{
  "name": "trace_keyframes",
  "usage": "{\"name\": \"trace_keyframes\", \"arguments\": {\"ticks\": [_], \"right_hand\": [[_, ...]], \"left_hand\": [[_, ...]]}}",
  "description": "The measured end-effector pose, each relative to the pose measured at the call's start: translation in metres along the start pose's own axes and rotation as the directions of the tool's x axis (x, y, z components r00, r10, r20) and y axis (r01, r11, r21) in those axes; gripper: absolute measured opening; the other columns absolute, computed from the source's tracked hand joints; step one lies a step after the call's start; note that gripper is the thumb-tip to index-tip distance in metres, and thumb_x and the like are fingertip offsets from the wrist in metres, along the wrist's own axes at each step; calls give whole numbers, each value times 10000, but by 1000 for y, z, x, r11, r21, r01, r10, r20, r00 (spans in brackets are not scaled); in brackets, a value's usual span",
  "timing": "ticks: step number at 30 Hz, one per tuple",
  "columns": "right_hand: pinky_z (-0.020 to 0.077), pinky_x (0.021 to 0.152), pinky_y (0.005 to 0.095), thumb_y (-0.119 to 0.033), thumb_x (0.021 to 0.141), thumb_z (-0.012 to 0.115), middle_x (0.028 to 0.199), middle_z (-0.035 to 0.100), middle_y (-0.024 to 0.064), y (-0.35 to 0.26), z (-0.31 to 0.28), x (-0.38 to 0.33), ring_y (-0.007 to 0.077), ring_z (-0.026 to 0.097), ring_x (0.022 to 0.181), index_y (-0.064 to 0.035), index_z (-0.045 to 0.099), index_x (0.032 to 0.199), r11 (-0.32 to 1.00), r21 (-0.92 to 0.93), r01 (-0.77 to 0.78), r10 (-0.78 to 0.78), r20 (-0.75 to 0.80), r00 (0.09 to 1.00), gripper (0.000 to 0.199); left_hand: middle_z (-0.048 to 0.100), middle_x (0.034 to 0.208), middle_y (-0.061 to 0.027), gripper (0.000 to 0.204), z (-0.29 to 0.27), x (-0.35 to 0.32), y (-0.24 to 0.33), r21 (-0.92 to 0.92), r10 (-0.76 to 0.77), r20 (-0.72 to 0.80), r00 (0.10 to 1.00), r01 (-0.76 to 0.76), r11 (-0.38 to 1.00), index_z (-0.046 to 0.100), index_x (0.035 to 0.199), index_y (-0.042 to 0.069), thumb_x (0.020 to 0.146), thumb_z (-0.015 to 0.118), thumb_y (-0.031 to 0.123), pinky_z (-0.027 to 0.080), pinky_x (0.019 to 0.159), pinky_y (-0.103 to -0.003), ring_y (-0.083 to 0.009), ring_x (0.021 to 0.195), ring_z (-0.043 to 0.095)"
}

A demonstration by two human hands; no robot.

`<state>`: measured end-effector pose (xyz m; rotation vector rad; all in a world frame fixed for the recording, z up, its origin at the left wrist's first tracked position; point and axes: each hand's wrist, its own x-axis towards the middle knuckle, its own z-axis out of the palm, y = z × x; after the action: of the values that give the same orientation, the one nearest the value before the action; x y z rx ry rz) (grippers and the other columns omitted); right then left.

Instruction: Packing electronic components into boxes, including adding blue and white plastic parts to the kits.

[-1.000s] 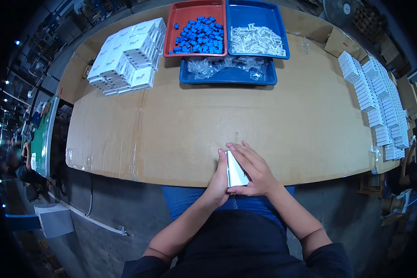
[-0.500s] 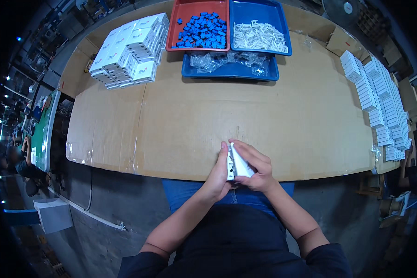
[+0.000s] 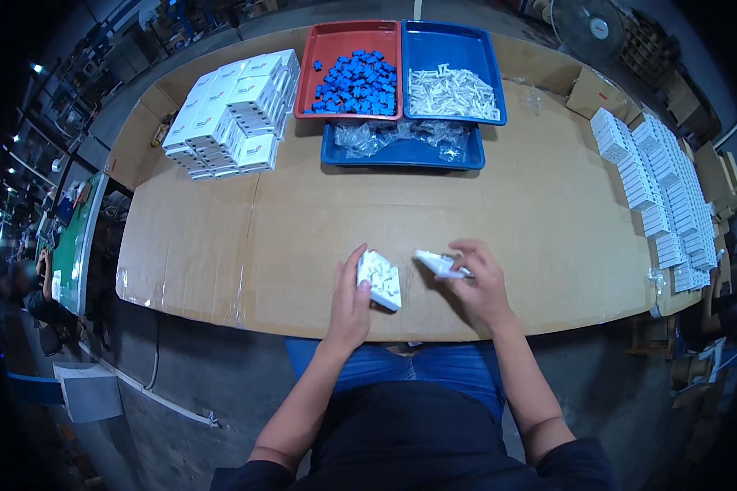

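My left hand [image 3: 350, 311] grips a white rectangular plastic housing [image 3: 382, 282] by its left side, thumb along the near edge. Its face is turned up and shows small white and dark details, too small to name. To the right, my right hand [image 3: 486, 288] pinches a flat white plastic cover [image 3: 439, 263] between thumb and fingers, tilted just above the cardboard. The two pieces are apart, with a narrow gap of cardboard showing between them. Both hands are over the near edge of the table.
A cardboard-covered table [image 3: 319, 217] spreads ahead. At the back stand a red tray [image 3: 307, 86] of small blue parts, a blue tray [image 3: 495, 74] of white pieces and a lower blue tray [image 3: 333, 155] with clear plastic bags. White units are stacked left [image 3: 213, 114] and in rows right [image 3: 659, 192].
The white housing and cover, held together between both hands before, are now apart. My left hand has moved left with the housing, my right hand slightly right with the cover.
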<state>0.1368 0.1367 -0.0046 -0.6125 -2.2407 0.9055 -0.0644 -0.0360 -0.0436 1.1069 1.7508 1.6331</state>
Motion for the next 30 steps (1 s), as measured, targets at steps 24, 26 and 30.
{"name": "trace_keyframes", "arguments": {"ticks": [24, 26, 30], "right_hand": [[507, 932, 474, -203, 940, 695, 1011, 688, 106, -7, 47, 106, 334, 653, 1017, -56, 719, 1019, 963, -259, 79, -77, 18, 997, 169], [538, 821, 463, -188, 946, 675, 958, 695, 105, -1, 69, 148, 335, 675, 935, -75, 716, 1013, 973, -216, 79, -92, -49, 995, 138], [563, 753, 483, -145, 946, 634, 982, 704, 123, 21, 105, 226, 348, 704, 911, -98, 713, 1087, 952, -290, 93, -110, -42, 993, 169]], "left_hand": [[413, 1554, -217, 919, -17, 38, 13, 565, 96, 227, 969, -211, 798, 406, 1557, 64, 774, 815, 316, 177, 1257, -642, -405, 1474, 389], [398, 1560, -234, 925, -16, 32, 12, 557, 103, 205, 973, -203, 805, 401, 1569, 81, 784, 813, 345, 174, 1261, -635, -412, 1492, 362], [400, 1566, -250, 885, -13, 23, 0, 532, 192, 73, 979, -201, 823, 420, 1542, 31, 807, 816, 325, 195, 1253, -615, -442, 1483, 374]]}}
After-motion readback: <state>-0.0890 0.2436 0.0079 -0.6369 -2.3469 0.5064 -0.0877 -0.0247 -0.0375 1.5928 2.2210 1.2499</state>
